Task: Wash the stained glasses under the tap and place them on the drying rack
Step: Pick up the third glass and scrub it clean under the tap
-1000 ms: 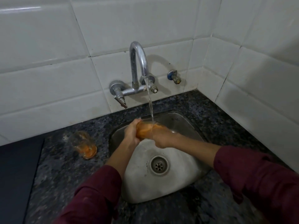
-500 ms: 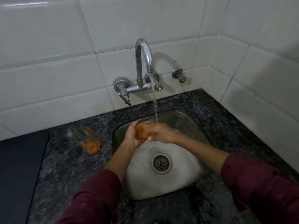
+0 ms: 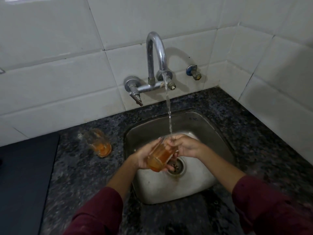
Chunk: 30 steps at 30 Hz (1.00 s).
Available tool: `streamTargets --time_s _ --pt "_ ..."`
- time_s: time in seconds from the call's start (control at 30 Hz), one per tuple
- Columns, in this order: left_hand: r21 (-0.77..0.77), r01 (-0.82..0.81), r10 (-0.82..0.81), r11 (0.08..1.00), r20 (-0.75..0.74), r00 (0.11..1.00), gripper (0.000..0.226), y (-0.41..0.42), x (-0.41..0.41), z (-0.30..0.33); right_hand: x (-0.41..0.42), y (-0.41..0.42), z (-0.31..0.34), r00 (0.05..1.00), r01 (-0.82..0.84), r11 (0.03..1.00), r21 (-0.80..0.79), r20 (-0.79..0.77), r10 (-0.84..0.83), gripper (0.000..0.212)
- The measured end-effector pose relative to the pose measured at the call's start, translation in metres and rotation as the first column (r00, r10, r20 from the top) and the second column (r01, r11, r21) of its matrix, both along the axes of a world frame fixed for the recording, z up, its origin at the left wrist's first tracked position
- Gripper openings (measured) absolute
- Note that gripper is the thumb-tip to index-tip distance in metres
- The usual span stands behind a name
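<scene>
The left hand grips an orange-stained glass from below and from its left side, fingers curled round the body, with the glass tilted so that the rim points up and away toward the tap stream. The right hand holds the rim end of the same glass, fingertips at or just inside the mouth; whether they reach inside cannot be told. Both hands are together on the glass, above the steel sink, with the drain directly beneath them. The water stream falls from the chrome tap and lands on the right-hand fingers at the rim. To the left of the left hand, well apart from it, a second stained glass stands on the dark speckled granite counter, with orange residue in its base. Maroon sleeves cover both forearms nearest the camera. White wall tiles lie beyond the hands, behind the tap.
</scene>
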<state>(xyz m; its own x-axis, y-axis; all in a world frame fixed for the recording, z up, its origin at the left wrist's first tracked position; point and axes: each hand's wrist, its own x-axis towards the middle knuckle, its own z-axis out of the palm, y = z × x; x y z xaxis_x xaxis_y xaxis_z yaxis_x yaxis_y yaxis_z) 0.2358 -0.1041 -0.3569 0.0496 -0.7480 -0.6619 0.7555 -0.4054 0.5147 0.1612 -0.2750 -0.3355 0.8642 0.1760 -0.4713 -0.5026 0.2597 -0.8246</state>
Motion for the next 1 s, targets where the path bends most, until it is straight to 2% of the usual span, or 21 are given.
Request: streamTargets --time_s 0.1,0.17,0.27,0.4,0.5,0.57,0.63,0.7,0.83,0.93,1.0 --pt "0.072 -0.040 0.040 0.997 -0.003 0.999 0.067 0.003 -0.006 0.001 -0.006 0.008 -0.011 0.999 0.025 0.999 0.025 -0.034 -0.024 0.013" --pt "0.097 -0.071 0.071 0.993 0.000 0.997 0.066 0.006 -0.010 0.004 -0.008 0.011 -0.017 0.997 0.069 0.998 0.014 -0.048 -0.068 0.002" --pt "0.103 -0.095 0.094 0.990 0.007 0.996 0.063 0.006 -0.015 0.010 -0.009 0.013 -0.023 0.994 0.099 0.995 0.006 -0.051 -0.098 0.013" --pt "0.050 -0.147 0.147 0.988 0.012 0.989 0.051 0.003 -0.020 0.018 -0.011 0.014 -0.018 0.992 0.126 0.991 -0.033 -0.020 -0.127 0.001" --pt "-0.065 -0.181 0.183 0.981 0.021 0.983 0.057 0.003 -0.017 0.012 -0.009 0.011 -0.007 0.980 0.166 0.978 -0.123 0.134 -0.149 0.011" --pt "-0.198 -0.123 0.137 0.972 0.060 0.989 0.060 0.004 -0.011 0.007 -0.006 0.009 0.005 0.948 0.194 0.957 -0.217 0.291 -0.126 0.015" --pt "-0.300 -0.069 0.111 0.952 0.126 0.986 0.063 0.004 -0.006 0.007 -0.004 0.008 0.018 0.910 0.208 0.930 -0.303 0.409 -0.071 0.014" --pt "-0.319 -0.051 0.130 0.946 0.232 0.964 0.061 0.001 -0.003 0.018 -0.003 0.005 0.028 0.877 0.232 0.885 -0.404 0.481 -0.011 0.016" --pt "-0.313 -0.113 0.259 0.943 0.479 0.839 0.047 -0.014 -0.003 0.040 0.001 -0.002 0.033 0.821 0.344 0.748 -0.567 0.569 0.054 0.026" --pt "-0.259 -0.154 0.296 0.954 0.711 0.638 0.064 -0.022 0.000 0.036 0.004 -0.001 0.038 0.799 0.436 0.667 -0.604 0.601 0.022 0.028" --pt "-0.252 -0.206 0.323 0.945 0.814 0.482 0.064 -0.026 -0.002 0.034 0.005 0.003 0.044 0.783 0.491 0.618 -0.615 0.622 -0.003 0.027"
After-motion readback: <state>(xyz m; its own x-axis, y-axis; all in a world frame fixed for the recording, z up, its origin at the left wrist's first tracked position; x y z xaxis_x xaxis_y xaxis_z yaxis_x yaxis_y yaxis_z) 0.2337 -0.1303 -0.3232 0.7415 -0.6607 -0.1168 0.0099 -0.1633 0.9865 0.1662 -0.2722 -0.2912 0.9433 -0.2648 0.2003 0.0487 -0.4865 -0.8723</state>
